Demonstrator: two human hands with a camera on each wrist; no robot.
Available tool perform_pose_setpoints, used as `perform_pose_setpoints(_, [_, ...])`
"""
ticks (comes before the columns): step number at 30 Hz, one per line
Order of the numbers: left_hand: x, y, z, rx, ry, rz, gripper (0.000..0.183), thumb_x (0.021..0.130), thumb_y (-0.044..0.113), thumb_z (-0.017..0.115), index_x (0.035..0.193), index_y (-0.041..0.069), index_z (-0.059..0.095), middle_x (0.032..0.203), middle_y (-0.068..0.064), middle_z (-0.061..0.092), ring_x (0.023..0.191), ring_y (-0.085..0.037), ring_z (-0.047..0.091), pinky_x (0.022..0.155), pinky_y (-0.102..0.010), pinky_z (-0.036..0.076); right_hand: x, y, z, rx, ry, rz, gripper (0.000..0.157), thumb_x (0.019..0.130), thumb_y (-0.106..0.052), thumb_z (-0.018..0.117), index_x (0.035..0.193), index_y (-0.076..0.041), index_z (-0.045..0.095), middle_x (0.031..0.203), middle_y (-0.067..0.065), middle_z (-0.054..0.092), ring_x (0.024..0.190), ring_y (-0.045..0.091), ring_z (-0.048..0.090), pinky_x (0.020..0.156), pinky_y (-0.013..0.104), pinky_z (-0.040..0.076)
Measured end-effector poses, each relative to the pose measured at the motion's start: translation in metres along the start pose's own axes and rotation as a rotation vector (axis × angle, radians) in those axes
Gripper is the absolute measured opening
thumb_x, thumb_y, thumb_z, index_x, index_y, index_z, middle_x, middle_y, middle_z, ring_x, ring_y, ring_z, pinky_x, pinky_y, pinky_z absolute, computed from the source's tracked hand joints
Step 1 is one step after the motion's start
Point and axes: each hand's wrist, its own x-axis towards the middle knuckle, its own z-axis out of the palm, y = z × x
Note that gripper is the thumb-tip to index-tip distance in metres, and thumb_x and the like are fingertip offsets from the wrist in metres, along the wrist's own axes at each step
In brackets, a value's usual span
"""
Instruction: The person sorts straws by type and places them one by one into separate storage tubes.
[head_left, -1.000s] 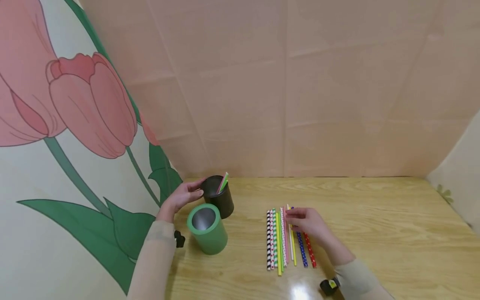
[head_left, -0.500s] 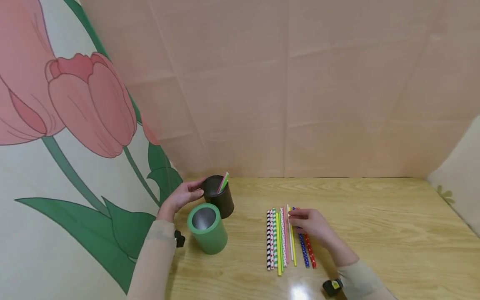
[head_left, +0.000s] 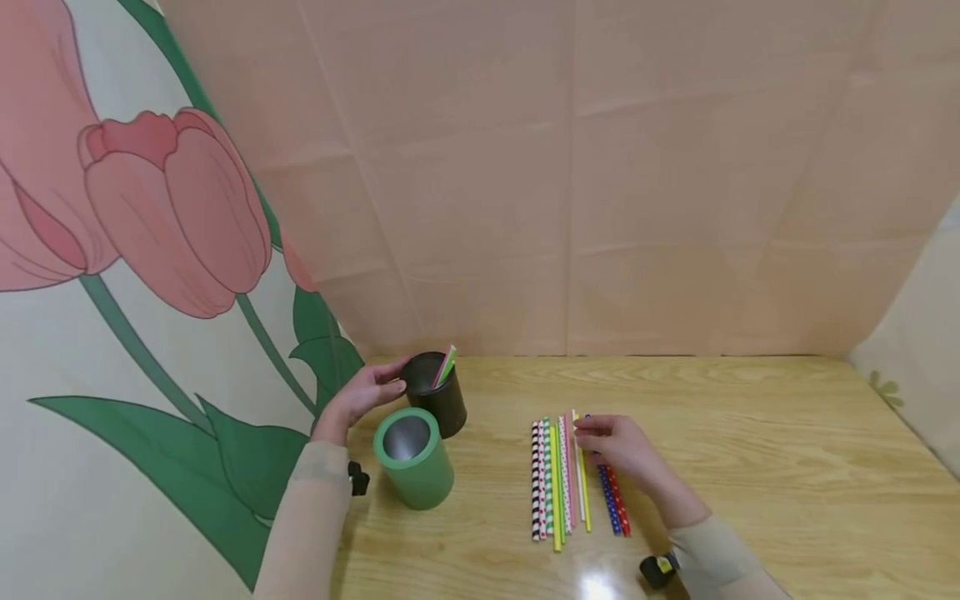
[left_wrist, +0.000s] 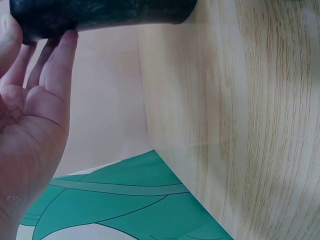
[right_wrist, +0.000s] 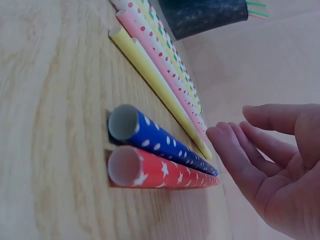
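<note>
My left hand (head_left: 365, 394) touches the left side of a black cup (head_left: 444, 408) near its rim, fingertips against the wall, as the left wrist view also shows. Green and pink straws (head_left: 446, 367) stick out of that cup. Over the far end of a row of paper straws (head_left: 556, 492) hovers my right hand (head_left: 622, 450), thumb and fingers apart with nothing between them. Nearest it in the right wrist view lie a blue dotted straw (right_wrist: 172, 145) and a red starred straw (right_wrist: 170, 172), side by side. A yellow straw (head_left: 587, 500) lies left of them.
A green cup (head_left: 423, 475) stands in front of the black one on the wooden table (head_left: 787, 467). A wall with painted tulips (head_left: 180, 217) rises at the left, close to my left arm. Pinkish sheeting (head_left: 570, 208) covers the back.
The blue dotted straw has shifted right until it lies alongside the red one. My right hand went slightly right, then back left. The left hand and both cups have stayed put.
</note>
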Motion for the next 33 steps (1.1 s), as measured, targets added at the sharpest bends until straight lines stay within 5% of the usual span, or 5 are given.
perform_pose_setpoints(13, [0.002, -0.003, 0.000, -0.021, 0.008, -0.006, 0.061, 0.109, 0.011, 0.063, 0.165, 0.008, 0.040, 0.168, -0.022, 0.037, 0.146, -0.039, 0.048, 0.112, -0.047, 0.049, 0.009, 0.001, 0.011, -0.180, 0.054, -0.074, 0.042, 0.090, -0.001, 0.080, 0.130, 0.008, 0.071, 0.116, 0.017, 0.076, 0.102, 0.028, 0.071, 0.076, 0.032, 0.062])
perform_pose_setpoints(18, [0.001, -0.002, 0.000, -0.023, 0.007, -0.012, 0.060, 0.109, 0.012, 0.063, 0.165, 0.010, 0.041, 0.168, -0.021, 0.037, 0.146, -0.038, 0.048, 0.112, -0.047, 0.049, 0.011, 0.000, 0.012, -0.228, 0.105, -0.101, 0.043, 0.085, 0.003, 0.080, 0.126, 0.010, 0.072, 0.114, 0.020, 0.076, 0.102, 0.031, 0.072, 0.076, 0.033, 0.062])
perform_pose_setpoints(33, [-0.008, 0.001, -0.002, 0.008, 0.009, 0.000, 0.060, 0.109, 0.013, 0.064, 0.165, 0.008, 0.042, 0.167, -0.022, 0.038, 0.146, -0.040, 0.048, 0.111, -0.048, 0.050, 0.010, 0.000, 0.025, -0.237, 0.090, -0.087, 0.044, 0.086, 0.004, 0.080, 0.129, 0.009, 0.071, 0.117, 0.019, 0.076, 0.102, 0.031, 0.073, 0.084, 0.041, 0.063])
